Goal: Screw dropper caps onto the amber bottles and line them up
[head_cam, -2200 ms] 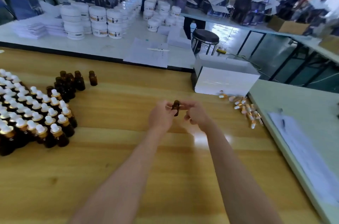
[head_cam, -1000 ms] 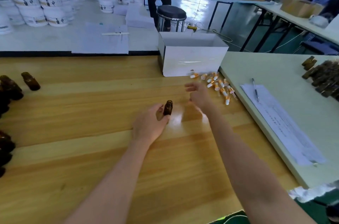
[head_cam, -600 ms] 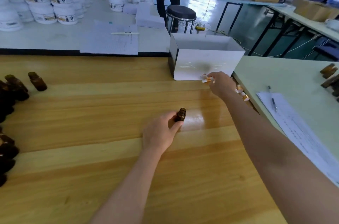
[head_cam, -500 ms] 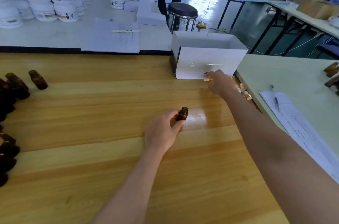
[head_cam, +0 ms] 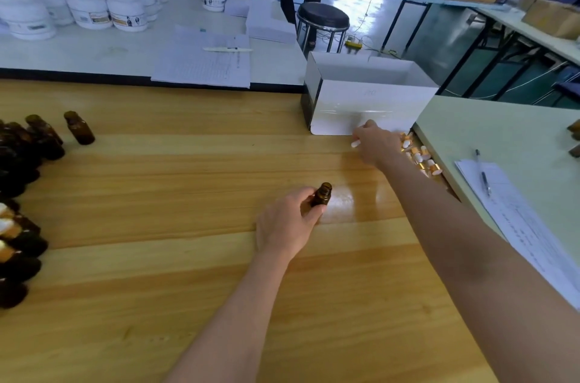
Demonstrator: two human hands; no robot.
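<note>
Pickup replaces reach: the right hand [head_cam: 376,141], open over the loose caps [head_cam: 422,159] a second ago, now curls round one dropper cap [head_cam: 355,144], white tip poking out. Nearer the body, the left hand [head_cam: 287,225] grips the uncapped amber bottle [head_cam: 322,195], mouth up, so capping looks next. Just beyond the right hand, the white box [head_cam: 370,109] shows bare inner walls; its floor is hidden.
</note>
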